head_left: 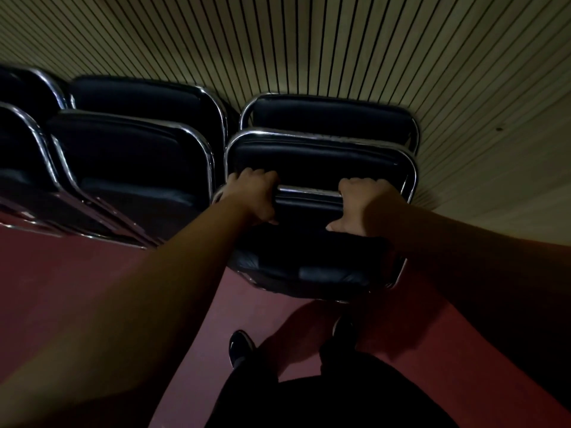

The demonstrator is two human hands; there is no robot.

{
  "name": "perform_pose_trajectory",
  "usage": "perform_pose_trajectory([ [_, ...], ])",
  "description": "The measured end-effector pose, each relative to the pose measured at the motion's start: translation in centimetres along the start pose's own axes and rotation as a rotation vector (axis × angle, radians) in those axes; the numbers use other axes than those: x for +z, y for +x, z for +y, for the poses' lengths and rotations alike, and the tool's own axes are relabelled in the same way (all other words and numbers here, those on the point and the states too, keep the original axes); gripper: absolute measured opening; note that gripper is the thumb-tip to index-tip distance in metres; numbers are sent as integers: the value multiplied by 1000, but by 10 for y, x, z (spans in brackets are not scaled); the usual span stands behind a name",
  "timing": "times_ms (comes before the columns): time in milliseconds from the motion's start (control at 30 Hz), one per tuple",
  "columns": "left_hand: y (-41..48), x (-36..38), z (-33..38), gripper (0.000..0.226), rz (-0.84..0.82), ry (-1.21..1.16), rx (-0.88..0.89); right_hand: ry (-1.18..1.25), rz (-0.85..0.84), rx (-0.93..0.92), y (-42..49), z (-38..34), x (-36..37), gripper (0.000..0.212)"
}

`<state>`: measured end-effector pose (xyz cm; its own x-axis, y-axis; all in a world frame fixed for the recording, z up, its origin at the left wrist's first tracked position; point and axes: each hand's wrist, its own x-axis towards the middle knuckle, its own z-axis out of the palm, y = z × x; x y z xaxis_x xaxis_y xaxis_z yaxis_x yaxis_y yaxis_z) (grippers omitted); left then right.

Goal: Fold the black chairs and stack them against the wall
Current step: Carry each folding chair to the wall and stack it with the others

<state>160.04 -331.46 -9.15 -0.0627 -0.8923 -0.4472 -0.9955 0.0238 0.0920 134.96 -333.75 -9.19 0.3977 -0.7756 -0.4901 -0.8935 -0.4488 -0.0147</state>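
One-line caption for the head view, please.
Left hand and right hand grip the chrome top rail of a black chair before stacked chairs against the slatted wall.

The single head-worn view looks steeply down and forward, close over both forearms, toward the slatted wall (340,41).

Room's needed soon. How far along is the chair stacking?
Done: several folded chairs lean in rows against the wall. In hand: the left hand and right hand grip the top bar of one more chair at the front of the right row. Left: resting it on that row; no other chairs show.
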Motion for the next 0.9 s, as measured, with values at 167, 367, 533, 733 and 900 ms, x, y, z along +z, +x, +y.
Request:
perform_pose_trajectory([
  [167,-12,-15,-4,92,26,64,3,-19,-70,-23,-4,0,-15,93],
  [367,-27,-36,-6,73,54,5,-3,14,-165,-14,-6,-12,-43,99],
  [533,-41,-50,-1,54,101,-116,-6,88,-134,-60,-10,-20,-71,85],
  [733,-59,-59,12,48,107,-146,-4,109,-121,-69,-19,-20,-82,76],
  [900,-63,-56,18,54,83,-141,-25,85,-154,-89,-22,-17,-63,99],
])
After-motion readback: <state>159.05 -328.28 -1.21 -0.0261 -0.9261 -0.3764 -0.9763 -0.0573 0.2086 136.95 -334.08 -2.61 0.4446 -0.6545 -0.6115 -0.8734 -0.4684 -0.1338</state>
